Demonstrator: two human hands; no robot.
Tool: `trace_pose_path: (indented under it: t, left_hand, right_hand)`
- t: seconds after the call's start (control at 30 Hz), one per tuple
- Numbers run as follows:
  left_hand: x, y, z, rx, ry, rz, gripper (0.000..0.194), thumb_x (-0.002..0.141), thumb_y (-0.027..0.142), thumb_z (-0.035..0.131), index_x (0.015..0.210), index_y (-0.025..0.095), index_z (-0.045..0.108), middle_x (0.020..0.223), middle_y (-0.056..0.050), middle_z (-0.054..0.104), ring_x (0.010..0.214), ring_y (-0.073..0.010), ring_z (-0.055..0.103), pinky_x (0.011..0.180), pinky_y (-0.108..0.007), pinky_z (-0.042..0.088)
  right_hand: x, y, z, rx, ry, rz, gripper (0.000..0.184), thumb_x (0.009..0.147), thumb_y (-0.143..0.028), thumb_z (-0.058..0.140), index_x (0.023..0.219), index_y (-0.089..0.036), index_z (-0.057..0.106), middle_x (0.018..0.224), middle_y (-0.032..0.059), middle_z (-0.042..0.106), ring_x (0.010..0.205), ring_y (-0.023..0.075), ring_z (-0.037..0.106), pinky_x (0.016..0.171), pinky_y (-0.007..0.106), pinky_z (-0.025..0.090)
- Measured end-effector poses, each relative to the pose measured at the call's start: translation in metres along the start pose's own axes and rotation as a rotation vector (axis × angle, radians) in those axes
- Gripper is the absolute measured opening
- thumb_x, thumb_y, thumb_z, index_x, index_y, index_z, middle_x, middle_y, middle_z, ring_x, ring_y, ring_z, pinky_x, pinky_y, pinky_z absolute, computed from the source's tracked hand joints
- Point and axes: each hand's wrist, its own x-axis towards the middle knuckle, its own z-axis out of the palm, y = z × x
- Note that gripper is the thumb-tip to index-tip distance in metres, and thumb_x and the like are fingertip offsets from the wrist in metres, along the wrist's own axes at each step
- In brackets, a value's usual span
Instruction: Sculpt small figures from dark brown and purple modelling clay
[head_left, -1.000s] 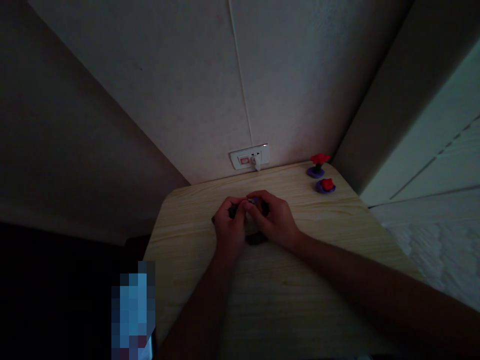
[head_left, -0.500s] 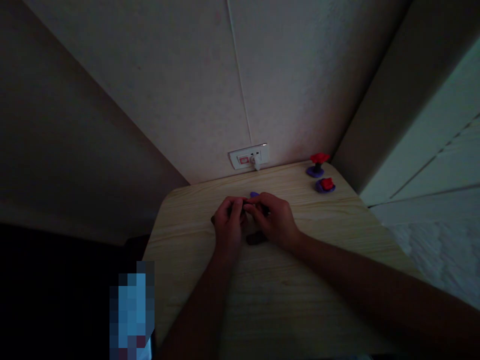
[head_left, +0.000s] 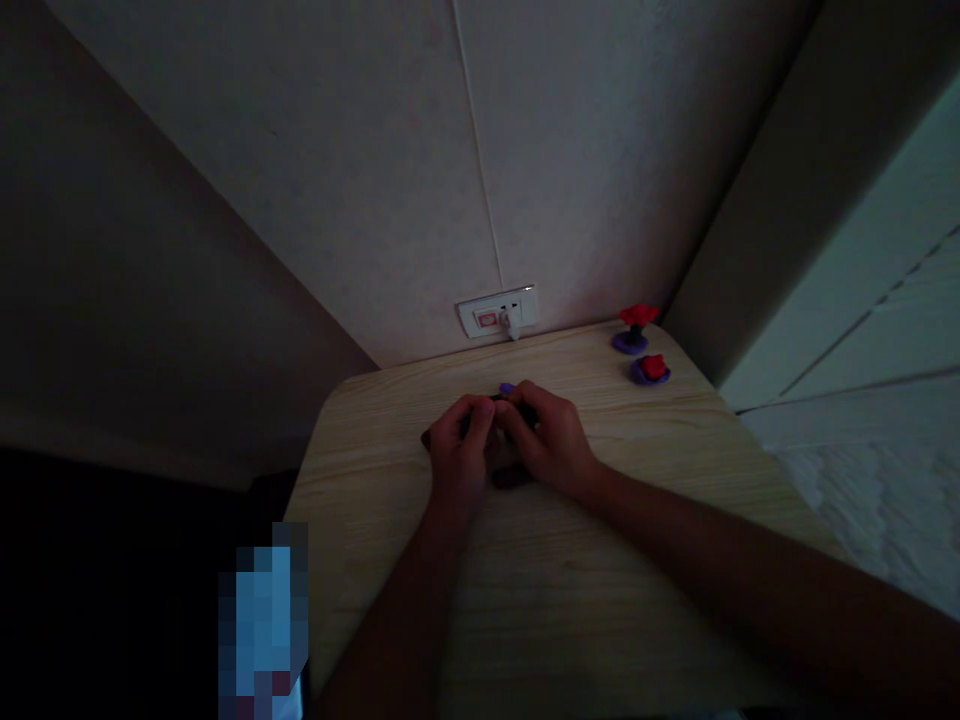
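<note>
My left hand [head_left: 459,445] and my right hand [head_left: 551,435] meet over the wooden table, thumbs and fingertips pinched close together. Between the fingertips is a small dark piece [head_left: 496,398], mostly hidden, whose kind I cannot make out. Just beyond my right fingers a bit of a purple piece [head_left: 506,387] shows. A dark brown lump [head_left: 512,476] lies on the table below my right palm. Another dark piece [head_left: 426,438] pokes out at the left edge of my left hand.
At the table's [head_left: 570,570] back right corner stand a red flower on a dark stem with a purple base [head_left: 632,330] and a low red-and-purple flower [head_left: 651,369]. A wall socket [head_left: 497,312] with a white plug sits behind the table. A blurred-out blue patch [head_left: 266,610] is at lower left.
My fingers have shifted in small pinching motions, and the small piece between them is now more covered. The purple piece came into clearer view beyond my right hand. The flowers have not moved.
</note>
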Motion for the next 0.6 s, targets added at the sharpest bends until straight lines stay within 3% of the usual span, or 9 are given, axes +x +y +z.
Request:
trace_pose_path:
  t: [0.23, 0.33, 0.43, 0.6]
  left_hand:
    - [-0.0017, 0.0005, -0.0016, 0.115, -0.008, 0.057, 0.04, 0.095, 0.052, 0.055, 0.072, 0.019, 0.058, 0.066, 0.001, 0.052, 0.061, -0.0121, 0.046, 0.054, -0.023, 0.037]
    - [-0.0014, -0.0005, -0.0017, 0.109, -0.006, 0.047, 0.043, 0.096, 0.052, 0.054, 0.069, 0.019, 0.056, 0.062, 0.002, 0.049, 0.057, -0.0117, 0.043, 0.052, -0.024, 0.035]
    - [-0.0005, -0.0007, -0.0015, 0.103, 0.007, 0.049, 0.043, 0.095, 0.053, 0.055, 0.069, 0.019, 0.058, 0.059, 0.002, 0.048, 0.056, -0.012, 0.042, 0.052, -0.024, 0.034]
    - [0.0001, 0.0021, -0.0003, 0.086, 0.019, 0.036, 0.047, 0.093, 0.056, 0.055, 0.066, 0.018, 0.059, 0.056, 0.003, 0.047, 0.053, -0.0114, 0.041, 0.051, -0.025, 0.034]
  right_hand:
    - [0.0005, -0.0026, -0.0002, 0.003, -0.029, 0.021, 0.026, 0.099, -0.035, 0.053, 0.078, -0.02, 0.056, 0.068, -0.0002, 0.06, 0.062, 0.0133, 0.055, 0.06, 0.025, 0.042]
    - [-0.0009, -0.0006, 0.0004, 0.03, 0.02, 0.032, 0.017, 0.095, -0.037, 0.06, 0.095, -0.02, 0.06, 0.068, -0.0017, 0.061, 0.059, 0.0129, 0.056, 0.057, 0.024, 0.043]
    - [-0.0018, 0.001, 0.0006, 0.02, 0.007, -0.031, 0.022, 0.093, -0.035, 0.062, 0.109, -0.02, 0.062, 0.07, -0.0019, 0.061, 0.06, 0.0127, 0.056, 0.058, 0.024, 0.045]
    - [-0.0013, 0.0003, 0.0002, 0.02, -0.024, -0.11, 0.015, 0.097, -0.031, 0.057, 0.101, -0.019, 0.065, 0.078, 0.0023, 0.067, 0.07, 0.0147, 0.062, 0.069, 0.027, 0.049]
